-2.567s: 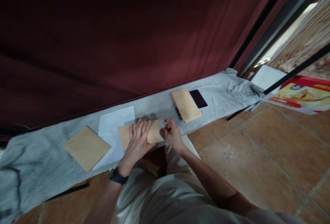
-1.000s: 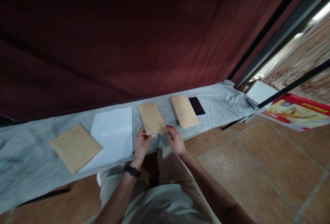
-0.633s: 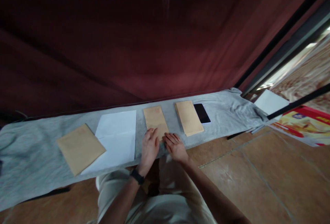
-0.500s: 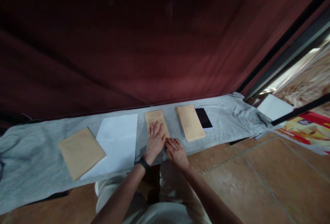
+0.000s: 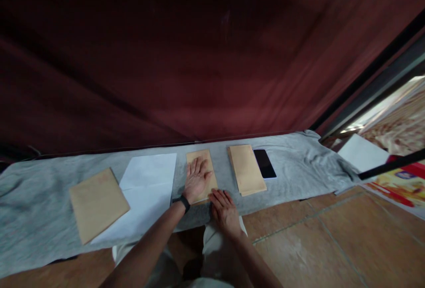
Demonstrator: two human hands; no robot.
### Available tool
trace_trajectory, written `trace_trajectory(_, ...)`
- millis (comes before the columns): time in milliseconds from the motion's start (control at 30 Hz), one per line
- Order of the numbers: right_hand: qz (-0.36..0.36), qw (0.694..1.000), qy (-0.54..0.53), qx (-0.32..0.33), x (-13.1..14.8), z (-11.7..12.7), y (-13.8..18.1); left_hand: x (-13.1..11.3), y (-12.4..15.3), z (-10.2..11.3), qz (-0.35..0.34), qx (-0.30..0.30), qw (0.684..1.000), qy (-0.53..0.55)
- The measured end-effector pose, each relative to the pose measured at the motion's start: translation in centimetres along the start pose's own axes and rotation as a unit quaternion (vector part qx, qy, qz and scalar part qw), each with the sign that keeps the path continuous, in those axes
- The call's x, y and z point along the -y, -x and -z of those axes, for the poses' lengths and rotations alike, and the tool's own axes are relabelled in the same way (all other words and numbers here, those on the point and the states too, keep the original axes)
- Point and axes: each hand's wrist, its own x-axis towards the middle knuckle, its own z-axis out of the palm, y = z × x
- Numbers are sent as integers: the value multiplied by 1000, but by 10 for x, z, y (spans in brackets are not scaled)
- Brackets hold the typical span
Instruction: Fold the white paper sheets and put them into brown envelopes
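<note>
A brown paper envelope lies lengthwise on the grey cloth between my two hands. Flat across its middle is my left hand, fingers stretched out and a dark band on the wrist. My right hand rests palm down at the envelope's lower right corner, its fingertips touching the edge, the fingers extended and close together. To the right lies a stack of brown envelopes, with a dark-screened phone beside it. On the left are white paper sheets, partly covered by brown envelopes.
The grey cloth covers a long narrow surface set against a dark red curtain. At the right stand a dark metal frame, a white box-like object and a red and yellow printed box. Below is a tiled floor.
My left hand stays flat on the envelope, its fingers less spread. My right hand has moved slightly down along the lower right edge, apart from the left. The view has shifted a little.
</note>
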Motion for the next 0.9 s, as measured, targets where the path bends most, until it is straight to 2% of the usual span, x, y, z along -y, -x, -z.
trace_trajectory(200,-11,1000,0,7,0,0,0,-3,-24,-3,-29,-10,999,30)
trace_trajectory(300,-14,1000,-5,15,0,1,0,-5,-18,-4,-34,-14,998,41)
trace_trajectory(400,-6,1000,-5,19,0,2,1,-5,8,-3,-65,-17,996,52)
trace_trajectory(567,-2,1000,-19,12,0,6,1,2,84,6,-116,-5,990,83)
trace_trajectory(667,-10,999,-40,11,-2,5,0,9,121,14,-117,0,986,120)
trace_trajectory(767,-23,998,-60,4,-5,3,-2,14,135,20,-98,-12,982,160)
trace_trajectory(900,-60,997,-53,-5,-4,1,-7,11,128,21,-53,-38,981,183)
